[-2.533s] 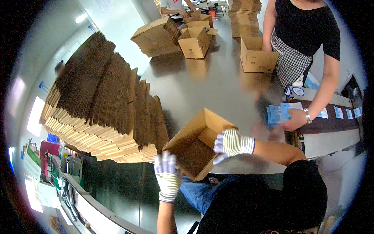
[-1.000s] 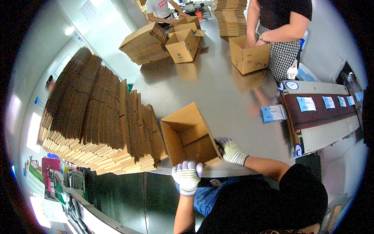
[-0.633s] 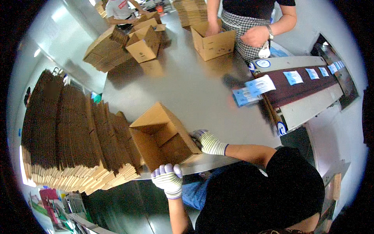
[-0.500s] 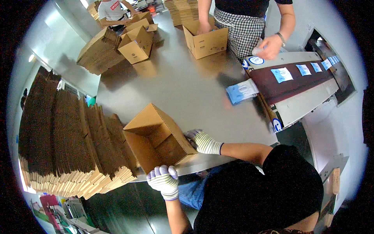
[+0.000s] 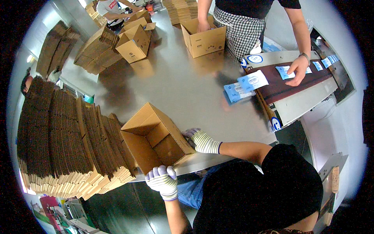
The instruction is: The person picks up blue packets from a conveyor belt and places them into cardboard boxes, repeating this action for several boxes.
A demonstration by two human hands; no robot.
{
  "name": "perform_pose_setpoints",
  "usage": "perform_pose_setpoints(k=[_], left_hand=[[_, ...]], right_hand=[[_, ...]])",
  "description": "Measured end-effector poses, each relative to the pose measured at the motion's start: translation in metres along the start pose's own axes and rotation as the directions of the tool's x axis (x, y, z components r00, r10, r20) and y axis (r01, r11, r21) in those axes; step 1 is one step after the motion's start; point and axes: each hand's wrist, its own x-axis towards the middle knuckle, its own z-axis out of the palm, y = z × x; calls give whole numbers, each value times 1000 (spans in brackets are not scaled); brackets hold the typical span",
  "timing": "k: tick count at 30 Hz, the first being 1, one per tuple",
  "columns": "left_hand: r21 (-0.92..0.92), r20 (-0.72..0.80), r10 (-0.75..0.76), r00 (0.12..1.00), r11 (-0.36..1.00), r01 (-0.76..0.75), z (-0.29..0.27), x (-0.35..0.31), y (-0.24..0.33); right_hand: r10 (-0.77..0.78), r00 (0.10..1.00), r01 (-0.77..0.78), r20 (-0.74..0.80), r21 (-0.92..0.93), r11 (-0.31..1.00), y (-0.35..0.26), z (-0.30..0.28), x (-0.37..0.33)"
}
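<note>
Taking the open box (image 5: 154, 137) at the near edge of the steel table (image 5: 183, 89) as the landmark: just to its left stands a long stack of flat cartons (image 5: 66, 144), packed on edge and touching the box's side. The left hand (image 5: 163, 180), gloved, grips the box's near lower corner with fingers curled over the cardboard edge. The right hand (image 5: 198, 139), also gloved, presses flat against the box's right wall, fingers spread narrow along it.

The step in hand looks like squaring up a freshly opened carton (its mouth tilts up and to the left). The next move likely calls for folding in flaps while both hands keep the walls steady.

Counted beyond the box: two other open cartons (image 5: 204, 37) at the far side, and, to the right, a few blue packets (image 5: 245, 85).
</note>
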Motion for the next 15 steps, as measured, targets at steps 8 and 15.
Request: perform_pose_setpoints(k=[8, 15], left_hand=[[-11, 17, 24, 1000, 1000, -24, 0, 2, -1], [-10, 79, 8, 997, 1000, -8, -5, 0, -3]], right_hand=[[-113, 984, 111, -138, -23, 994, 15, 18, -2], [-101, 984, 101, -148, -5, 995, 10, 11, -2]])
